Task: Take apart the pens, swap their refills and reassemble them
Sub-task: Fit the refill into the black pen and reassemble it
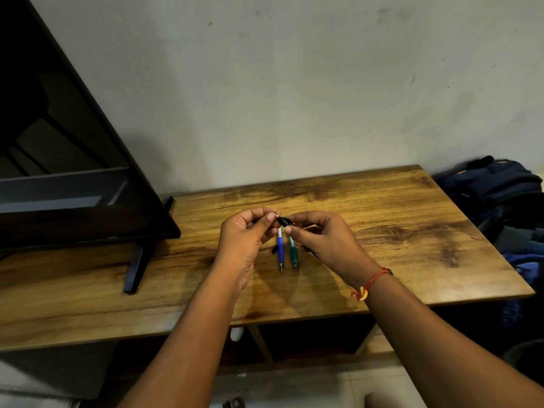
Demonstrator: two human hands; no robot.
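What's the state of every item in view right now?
black pen part: off the table, pinched between both hands
left hand: pinches one end of it
right hand: pinches the other end
blue pen: lying on the table, tip toward camera
green pen: lying beside it, apart, same way
TV: screen dark

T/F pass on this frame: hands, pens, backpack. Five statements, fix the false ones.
1. The left hand and right hand both pinch one black pen part. True.
2. The blue pen lies right of the green pen. False: it lies left.
3. Both pens rest on the wooden table. True.
4. The red thread circles the left wrist. False: the right wrist.
5. The backpack sits on the table. False: it sits beyond the table's right end.
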